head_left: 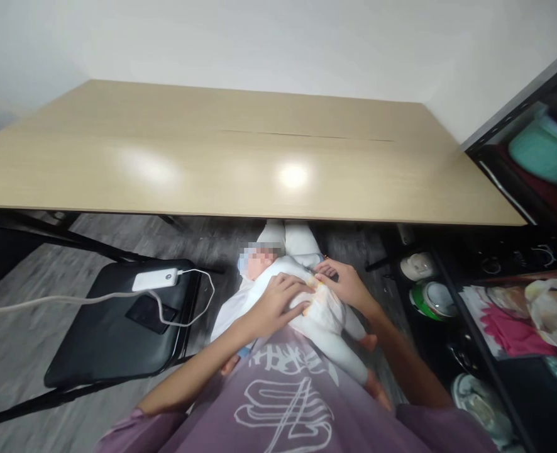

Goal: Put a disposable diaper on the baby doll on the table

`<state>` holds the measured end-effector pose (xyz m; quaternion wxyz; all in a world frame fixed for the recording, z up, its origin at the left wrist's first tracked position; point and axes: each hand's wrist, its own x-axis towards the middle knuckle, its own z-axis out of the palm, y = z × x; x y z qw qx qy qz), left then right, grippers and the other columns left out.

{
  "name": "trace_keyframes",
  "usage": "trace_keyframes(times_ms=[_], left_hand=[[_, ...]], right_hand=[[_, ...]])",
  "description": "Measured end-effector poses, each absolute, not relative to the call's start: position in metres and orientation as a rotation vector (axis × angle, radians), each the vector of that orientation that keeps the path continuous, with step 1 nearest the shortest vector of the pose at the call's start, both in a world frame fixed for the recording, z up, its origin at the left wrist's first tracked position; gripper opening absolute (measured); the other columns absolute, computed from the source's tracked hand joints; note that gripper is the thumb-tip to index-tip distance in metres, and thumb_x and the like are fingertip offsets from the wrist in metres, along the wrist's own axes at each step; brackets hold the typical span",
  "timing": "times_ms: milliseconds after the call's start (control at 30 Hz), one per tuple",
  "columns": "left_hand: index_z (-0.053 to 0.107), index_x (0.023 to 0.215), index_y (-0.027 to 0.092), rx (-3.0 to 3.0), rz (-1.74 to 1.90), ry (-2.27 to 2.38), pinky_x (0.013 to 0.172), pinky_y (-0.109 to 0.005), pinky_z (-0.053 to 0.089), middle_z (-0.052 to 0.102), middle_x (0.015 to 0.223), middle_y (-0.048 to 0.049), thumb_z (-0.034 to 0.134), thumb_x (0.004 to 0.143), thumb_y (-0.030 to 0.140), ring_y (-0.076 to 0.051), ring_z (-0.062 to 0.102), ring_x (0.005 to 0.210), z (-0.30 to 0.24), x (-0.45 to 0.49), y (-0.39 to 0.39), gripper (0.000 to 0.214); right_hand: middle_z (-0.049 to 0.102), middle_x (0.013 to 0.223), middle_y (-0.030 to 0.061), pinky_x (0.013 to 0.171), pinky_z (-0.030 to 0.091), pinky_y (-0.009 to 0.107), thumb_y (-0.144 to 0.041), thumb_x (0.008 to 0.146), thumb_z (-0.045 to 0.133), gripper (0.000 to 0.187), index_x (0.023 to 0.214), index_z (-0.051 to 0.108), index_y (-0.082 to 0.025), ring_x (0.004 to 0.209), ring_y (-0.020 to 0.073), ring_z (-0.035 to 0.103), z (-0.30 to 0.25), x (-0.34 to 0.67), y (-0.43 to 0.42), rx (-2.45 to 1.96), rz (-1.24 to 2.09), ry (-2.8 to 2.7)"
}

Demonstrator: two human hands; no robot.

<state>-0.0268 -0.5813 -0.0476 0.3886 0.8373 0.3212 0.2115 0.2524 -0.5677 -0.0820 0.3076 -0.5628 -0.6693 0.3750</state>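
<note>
Head view: my purple shirt (278, 402), soft cloth with white printed lettering, is nearest. Directly ahead, a doll-like baby figure (311, 327) in smooth white clothing lies across my lap. Its long axis runs diagonally, head far left, feet near right. A pale, puffy diaper (328, 306) with yellow edging covers its hips, to the right of my left hand (281, 302) and just nearside of my right hand (342, 283).

Left hand: fingers bent, thumb set apart, resting at the edging; nearer the head. Right hand: fingers curled, thumb at the waist. I cannot tell whether either pinches material.

Left side: a padded black chair (109, 336) carries a rounded white device (156, 279) and a flat, dark phone (151, 313). Beyond: a flat, wood-patterned tabletop (222, 163), then a plain white wall (278, 50).
</note>
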Motion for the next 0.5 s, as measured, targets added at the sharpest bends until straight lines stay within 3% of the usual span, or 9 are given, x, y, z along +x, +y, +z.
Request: trace_keyframes(times_ms=[200, 300, 400, 500], left_hand=[[0.073, 0.136, 0.026, 2.129, 0.502, 0.795, 0.114, -0.044, 0.044, 0.072, 0.135, -0.0081, 0.062, 0.116, 0.048, -0.027, 0.061, 0.125, -0.045, -0.022, -0.57, 0.032], [0.074, 0.137, 0.026, 2.162, 0.478, 0.784, 0.117, -0.045, 0.044, 0.068, 0.136, -0.0097, 0.064, 0.114, 0.047, -0.028, 0.059, 0.127, -0.041, -0.023, -0.566, 0.033], [0.074, 0.135, 0.026, 2.167, 0.455, 0.744, 0.118, -0.044, 0.045, 0.068, 0.138, -0.0098, 0.062, 0.115, 0.046, -0.028, 0.059, 0.129, -0.038, -0.025, -0.561, 0.031], [0.073, 0.127, 0.023, 2.156, 0.441, 0.709, 0.116, -0.044, 0.046, 0.071, 0.134, -0.0098, 0.061, 0.115, 0.044, -0.028, 0.06, 0.127, -0.035, -0.025, -0.555, 0.027]], right_hand=[[0.084, 0.107, 0.009, 0.091, 0.061, 0.042, -0.04, 0.104, 0.067, 0.024, 0.11, 0.08, -0.021, 0.095, 0.0244, 0.076, -0.092, 0.265, -0.559, -1.587, 0.721, -1.731], [0.083, 0.122, 0.0107, 0.108, 0.06, 0.048, -0.039, 0.11, 0.061, 0.027, 0.123, 0.079, -0.023, 0.115, 0.0275, 0.076, -0.081, 0.259, -0.566, -1.495, 0.742, -1.828], [0.078, 0.143, 0.0095, 0.127, 0.05, 0.053, -0.034, 0.115, 0.054, 0.033, 0.141, 0.074, -0.027, 0.138, 0.0273, 0.069, -0.068, 0.246, -0.576, -1.284, 0.908, -2.042], [0.072, 0.152, 0.0096, 0.131, 0.047, 0.05, -0.03, 0.118, 0.047, 0.037, 0.145, 0.071, -0.027, 0.147, 0.0254, 0.063, -0.062, 0.236, -0.58, -1.16, 1.002, -2.155]])
